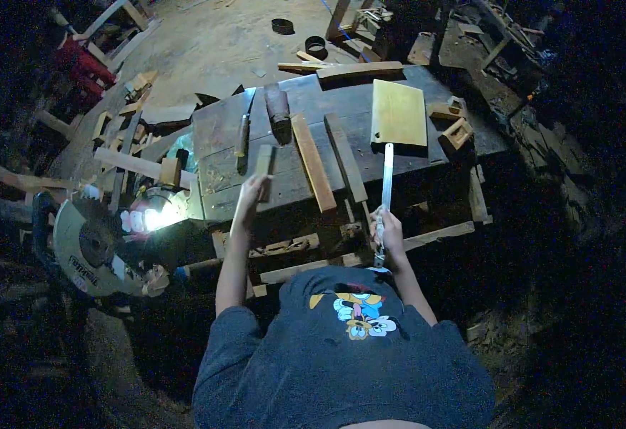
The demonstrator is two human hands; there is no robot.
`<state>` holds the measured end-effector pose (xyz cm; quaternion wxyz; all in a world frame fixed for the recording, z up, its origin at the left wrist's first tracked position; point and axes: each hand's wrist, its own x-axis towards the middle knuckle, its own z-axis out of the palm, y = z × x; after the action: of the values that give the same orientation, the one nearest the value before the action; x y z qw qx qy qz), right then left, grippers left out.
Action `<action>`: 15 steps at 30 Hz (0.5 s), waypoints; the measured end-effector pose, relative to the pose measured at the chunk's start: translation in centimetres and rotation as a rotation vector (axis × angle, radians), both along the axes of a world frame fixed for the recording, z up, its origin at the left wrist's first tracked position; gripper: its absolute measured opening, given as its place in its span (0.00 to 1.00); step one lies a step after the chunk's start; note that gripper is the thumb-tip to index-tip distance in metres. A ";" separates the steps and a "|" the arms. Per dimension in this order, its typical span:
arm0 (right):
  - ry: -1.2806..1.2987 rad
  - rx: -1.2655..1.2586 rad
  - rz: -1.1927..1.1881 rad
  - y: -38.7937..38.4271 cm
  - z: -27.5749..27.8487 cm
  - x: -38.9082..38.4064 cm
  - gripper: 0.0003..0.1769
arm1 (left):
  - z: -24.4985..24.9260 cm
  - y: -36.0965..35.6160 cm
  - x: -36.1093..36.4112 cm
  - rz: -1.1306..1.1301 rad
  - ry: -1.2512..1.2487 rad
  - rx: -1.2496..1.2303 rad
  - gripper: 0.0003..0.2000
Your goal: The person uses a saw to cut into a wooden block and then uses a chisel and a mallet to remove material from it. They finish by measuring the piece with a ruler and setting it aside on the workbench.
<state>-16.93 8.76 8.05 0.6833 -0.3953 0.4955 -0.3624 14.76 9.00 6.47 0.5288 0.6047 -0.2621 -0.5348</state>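
Note:
My left hand (254,188) is closed around the near end of a short wooden block (265,159) at the workbench's front edge; it is slightly blurred. My right hand (388,230) grips a long metal ruler (388,175), whose far end reaches the near edge of a pale yellow board (399,111). Between my hands, a reddish-brown wooden strip (313,163) and a greyer strip (345,157) lie on the workbench (216,143). Beyond my left hand are a long-handled tool (242,136) with a flat blade and a dark, rounded wooden piece (277,109).
On the left stands a circular saw (84,247) with a large guard, next to a bright lamp (159,218). Small wooden frames (458,134) sit at the bench's right end. Wood offcuts (138,86) litter the ground, and a long plank (359,69) lies along the far edge.

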 end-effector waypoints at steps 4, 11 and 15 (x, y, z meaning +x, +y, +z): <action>0.079 0.006 0.022 0.7 1.5 0.5 0.17 | -1.5 -1.4 4.6 0.161 -0.022 0.076 0.08; 0.164 0.043 0.034 1.2 2.5 2.5 0.18 | -4.1 -4.8 10.2 0.361 -0.288 0.053 0.08; 0.231 0.056 0.037 2.0 2.3 3.1 0.14 | -10.3 -7.8 15.2 0.509 -0.486 0.032 0.14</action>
<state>-13.82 10.73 10.35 0.6391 -0.4243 0.5733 -0.2878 29.94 1.22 -3.80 0.5575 0.7687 -0.2129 -0.2304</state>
